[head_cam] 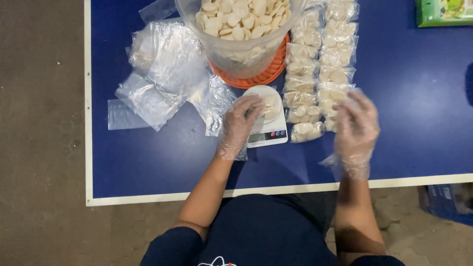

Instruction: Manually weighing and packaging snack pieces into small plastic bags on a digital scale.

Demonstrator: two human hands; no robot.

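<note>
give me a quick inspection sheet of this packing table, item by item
surface: blue table with a white edge
job's things: small white scale bearing pale round crackers; clear tub of the same crackers on an orange base; two rows of filled bags
clutter: empty clear bags heaped at the left; green box at the far corner
grippers: left hand, gloved, on the scale's crackers; right hand, gloved and blurred, beside the filled bags
cables: nothing seen
surroundings: bare concrete floor; blue box below the table
</note>
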